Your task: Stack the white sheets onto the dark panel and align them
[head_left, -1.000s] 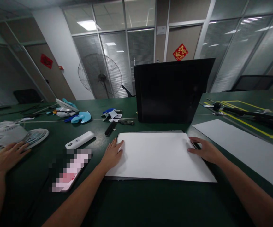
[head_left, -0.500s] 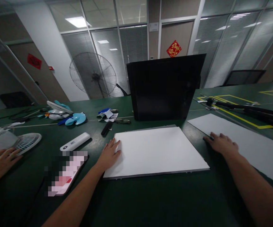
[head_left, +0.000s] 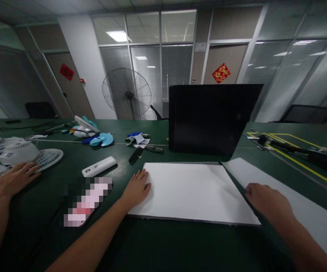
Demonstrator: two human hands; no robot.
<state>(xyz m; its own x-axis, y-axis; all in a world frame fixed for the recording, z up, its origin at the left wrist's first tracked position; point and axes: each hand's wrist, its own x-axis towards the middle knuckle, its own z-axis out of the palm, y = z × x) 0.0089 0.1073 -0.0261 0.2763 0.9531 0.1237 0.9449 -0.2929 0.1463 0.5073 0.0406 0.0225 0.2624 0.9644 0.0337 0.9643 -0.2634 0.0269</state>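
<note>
A flat white board point(head_left: 186, 192) lies in front of me, with a thin darker layer showing under its edge. My left hand point(head_left: 137, 189) rests flat on its left edge, fingers stretched out. My right hand point(head_left: 269, 202) is just beyond the board's right edge, its fingers curled in; whatever they hold, if anything, is hidden. Beneath and beside that hand is a second white sheet point(head_left: 313, 211), slanting away to the right.
A black box-like panel point(head_left: 211, 121) stands behind the board. To the left are a blurred pink phone-like item point(head_left: 92, 198), a white handheld device point(head_left: 99, 167), white fan parts point(head_left: 50, 159) under another person's hand point(head_left: 18, 177), and blue fan blades point(head_left: 102, 139). Black tool point(head_left: 135, 155) lies nearby.
The view has turned, shifting the scene right and down. My right hand's fingers have curled in, and it is nearer the board's right edge. My left hand stays on the board.
</note>
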